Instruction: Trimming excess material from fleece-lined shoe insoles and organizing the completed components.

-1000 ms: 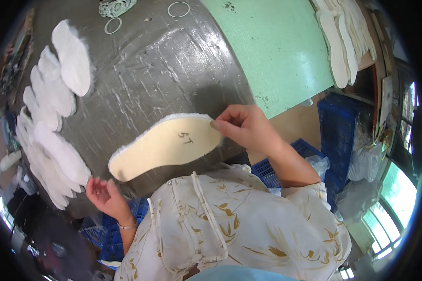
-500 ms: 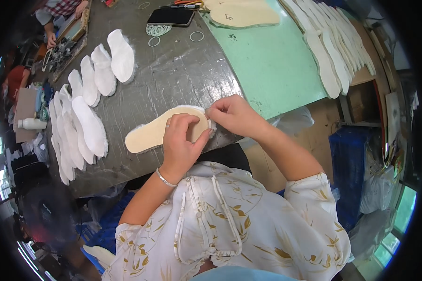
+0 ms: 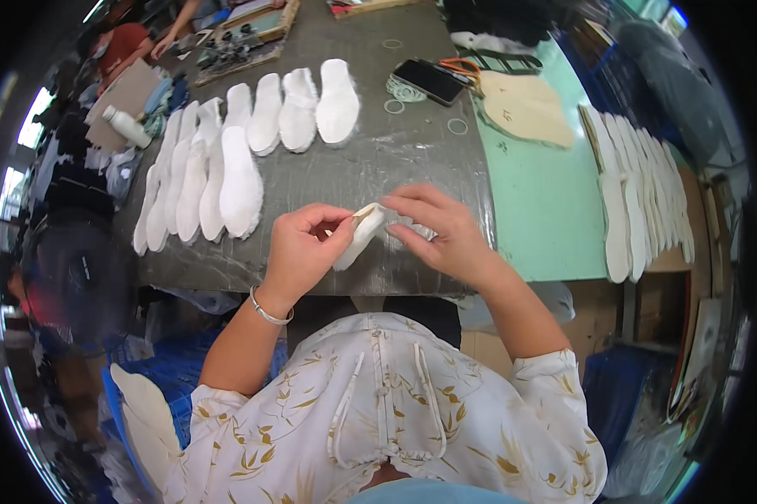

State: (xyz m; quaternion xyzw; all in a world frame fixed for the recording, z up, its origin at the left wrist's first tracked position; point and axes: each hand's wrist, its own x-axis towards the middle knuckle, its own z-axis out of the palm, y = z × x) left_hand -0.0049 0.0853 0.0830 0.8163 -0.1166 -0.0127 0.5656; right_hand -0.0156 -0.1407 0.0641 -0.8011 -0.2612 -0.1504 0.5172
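A tan insole with a white fleecy face [image 3: 363, 233] is held edge-on over the near edge of the grey table [image 3: 395, 168]. My left hand [image 3: 301, 252] pinches its left side, a silver bracelet on the wrist. My right hand [image 3: 444, 233] grips its right side, fingers curled over the top. Most of the insole is hidden between the two hands.
Several white fleecy insoles [image 3: 227, 168] lie in overlapping rows at the left. A black phone [image 3: 429, 81], white rings [image 3: 458, 126], tan insoles [image 3: 525, 105] and a green mat [image 3: 546, 202] lie right; more white insoles [image 3: 639, 185] beyond. Another person sits far left.
The insole lay flat under my right hand; my left hand came up and took hold, and now both hands hold it turned on edge. The view tilted toward the far table.
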